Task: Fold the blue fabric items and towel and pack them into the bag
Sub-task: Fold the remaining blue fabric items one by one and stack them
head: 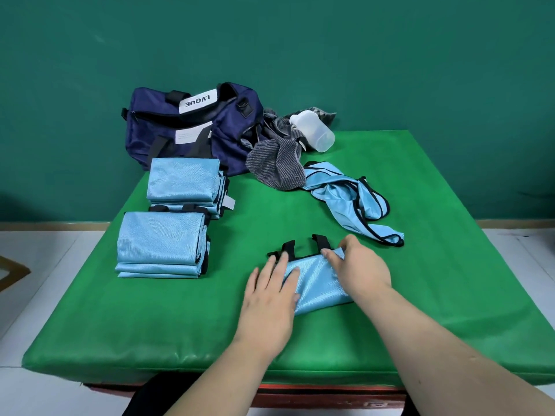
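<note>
A bare, studio-like room: a plain teal wall [300, 40], pale tiled floor [36, 265] and a worktop [420, 295] padded in green vinyl.

Navy bag [192, 127] far-left corner, grey towel [276, 163] crumpled against it. Far blue stack [184, 183], near blue stack [159, 241] folded along left edge; folded blue piece [318, 283] front-centre; loose blue piece [345, 199] mid-right

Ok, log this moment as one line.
step: folding blue cloth | left hand: pressing it flat | right hand: gripping its edge | waiting: crumpled cloth, towel | done: two stacks
</note>
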